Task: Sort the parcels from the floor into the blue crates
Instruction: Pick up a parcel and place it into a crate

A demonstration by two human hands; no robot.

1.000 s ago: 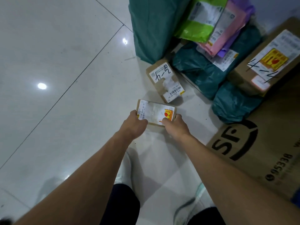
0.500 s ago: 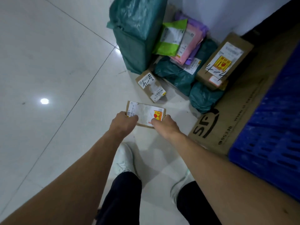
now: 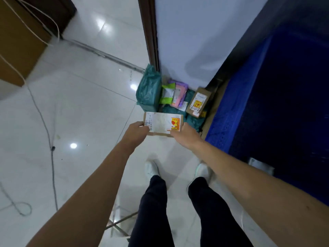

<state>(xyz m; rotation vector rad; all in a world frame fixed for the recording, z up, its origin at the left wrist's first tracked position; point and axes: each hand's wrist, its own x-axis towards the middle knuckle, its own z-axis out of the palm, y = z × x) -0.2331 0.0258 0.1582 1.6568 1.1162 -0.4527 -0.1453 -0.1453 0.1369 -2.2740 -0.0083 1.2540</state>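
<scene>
The floor [image 3: 74, 107] is made of big shiny white tiles, and bright spots of light [image 3: 73, 145] shine on it. A white wall [image 3: 192, 41] stands at the back, with a dark brown door frame [image 3: 148, 31] beside it. A brown wooden cabinet [image 3: 16, 41] sits in the left corner, and a thin cord [image 3: 48, 138] snakes across the floor.

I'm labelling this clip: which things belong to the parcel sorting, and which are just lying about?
Job:
small box, held by left hand and right hand
parcel pile
blue crate

Lying about:
cable
wooden cabinet
door frame
</scene>
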